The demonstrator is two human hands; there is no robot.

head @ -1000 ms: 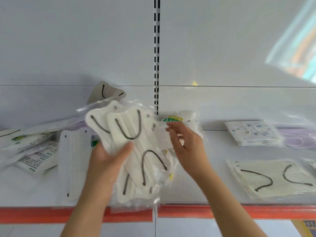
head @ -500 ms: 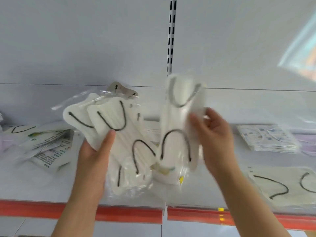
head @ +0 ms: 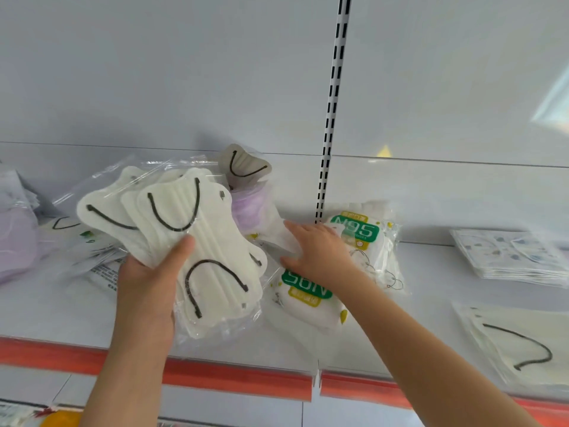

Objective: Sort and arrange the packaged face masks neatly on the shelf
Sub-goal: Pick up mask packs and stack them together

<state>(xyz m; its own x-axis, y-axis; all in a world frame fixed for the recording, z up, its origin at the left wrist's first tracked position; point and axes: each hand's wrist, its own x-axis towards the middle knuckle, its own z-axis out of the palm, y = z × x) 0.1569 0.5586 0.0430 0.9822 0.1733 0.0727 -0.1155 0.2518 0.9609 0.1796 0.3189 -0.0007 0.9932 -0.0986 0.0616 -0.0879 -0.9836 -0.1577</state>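
Fingers and thumb of the left hand (head: 144,282) pinch a bunch of white masks with black loops (head: 197,241) in the middle left of the frame, likely to keep the same kind together, while the right hand (head: 320,251) lies spread and flat on the N95 packs (head: 363,241) at the shelf's middle, holding nothing, maybe to feel for one more. Bare shelf (head: 431,291) shows right of the N95 packs, before the flat white pack (head: 511,343) at lower right, so a pile could go there, back from the red front edge (head: 234,377).
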